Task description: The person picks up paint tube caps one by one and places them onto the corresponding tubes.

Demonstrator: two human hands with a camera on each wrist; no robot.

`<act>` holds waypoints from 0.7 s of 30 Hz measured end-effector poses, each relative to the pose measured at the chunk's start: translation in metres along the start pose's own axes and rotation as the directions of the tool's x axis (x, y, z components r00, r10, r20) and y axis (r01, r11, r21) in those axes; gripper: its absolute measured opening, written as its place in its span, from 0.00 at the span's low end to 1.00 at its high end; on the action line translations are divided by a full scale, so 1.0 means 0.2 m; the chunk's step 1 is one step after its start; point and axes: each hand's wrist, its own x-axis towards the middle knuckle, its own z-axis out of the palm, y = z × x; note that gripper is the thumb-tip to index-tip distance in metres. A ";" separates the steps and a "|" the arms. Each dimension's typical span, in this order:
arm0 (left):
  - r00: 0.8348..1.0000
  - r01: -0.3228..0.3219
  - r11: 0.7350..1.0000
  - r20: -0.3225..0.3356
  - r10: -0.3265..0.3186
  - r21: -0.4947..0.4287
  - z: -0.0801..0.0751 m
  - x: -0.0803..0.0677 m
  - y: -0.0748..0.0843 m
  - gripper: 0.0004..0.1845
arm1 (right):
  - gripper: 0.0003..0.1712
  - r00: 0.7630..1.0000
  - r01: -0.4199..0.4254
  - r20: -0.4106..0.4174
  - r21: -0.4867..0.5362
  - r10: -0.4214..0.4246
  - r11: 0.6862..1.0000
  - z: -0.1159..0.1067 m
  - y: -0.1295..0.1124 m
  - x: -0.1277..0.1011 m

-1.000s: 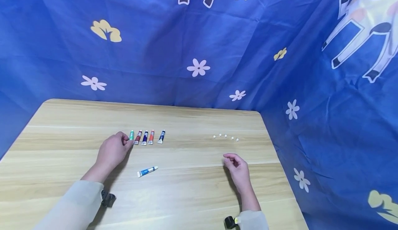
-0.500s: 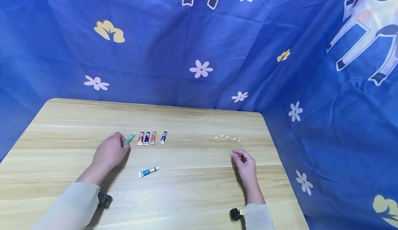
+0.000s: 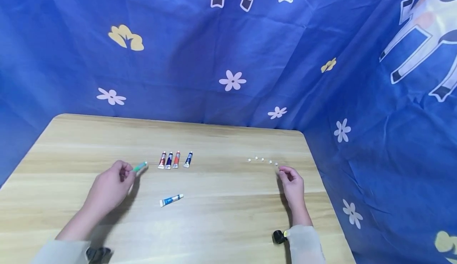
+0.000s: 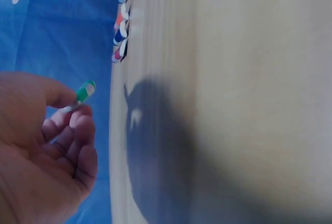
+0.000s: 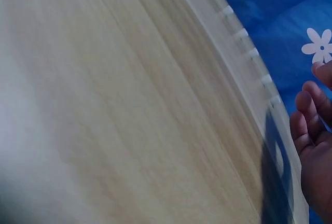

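A small green paint tube (image 3: 139, 166) is pinched, lifted, in the left hand (image 3: 107, 188). Four tubes (image 3: 175, 159) lie rowed on the wooden table (image 3: 221, 224); a blue one (image 3: 171, 200) lies apart. Five white caps (image 3: 262, 160) remain loose; the right hand (image 3: 293, 184), loosely curled and holding nothing, is placed at the rightmost.
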 end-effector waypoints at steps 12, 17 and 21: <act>0.994 0.109 0.991 -0.011 -0.110 -0.079 -0.12 -0.24 -0.10 0.13 | 0.12 0.997 0.066 0.058 -0.220 -0.055 0.973 0.00 0.07 0.15; 0.986 0.160 0.983 -0.038 -0.164 -0.086 -0.16 -0.30 -0.11 0.13 | 0.14 0.992 0.075 0.121 -0.323 -0.037 0.943 0.00 0.09 0.21; 0.980 0.193 0.976 -0.026 -0.197 -0.101 -0.18 -0.33 -0.12 0.14 | 0.16 0.985 0.084 0.172 -0.377 -0.019 0.922 -0.01 0.10 0.23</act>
